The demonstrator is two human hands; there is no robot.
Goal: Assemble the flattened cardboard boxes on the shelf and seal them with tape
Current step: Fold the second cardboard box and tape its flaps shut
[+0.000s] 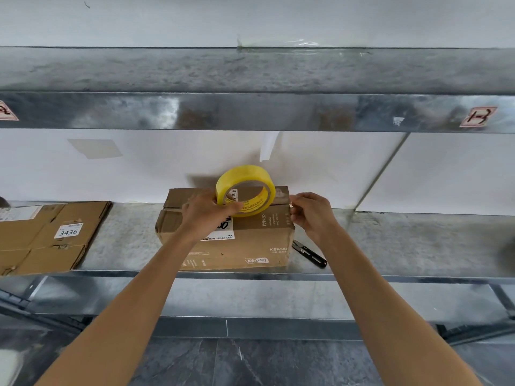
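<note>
on the far left of the shelf lies a flat cardboard box, not yet folded up, with a white sticker on it. it looks thin and bendy, so it should be light and easy to lift by its edges with two hands.

near the middle of the shelf sits the made-up box. its top flaps look folded shut. cardboard like this is stiff on the sides but soft at the flaps, so pushing too hard on top could dent it.

the left hand is over the top of this box. its fingers are closed around the yellow tape roll, with some tucked through the hole in the middle. the roll stands up on its edge, on or just above the box top; which one is hard to tell. the roll is hard and light, and the hole is a good place to hold it.

the right hand is at the right top edge of the box. its fingers are pinched together there, maybe on the end of the tape, but the clear tape is too hard to see. tape is thin and sticky and can fold onto itself, so it should be kept tight.

just right of the box, little black snips lie on the shelf, ready for cutting.
</note>
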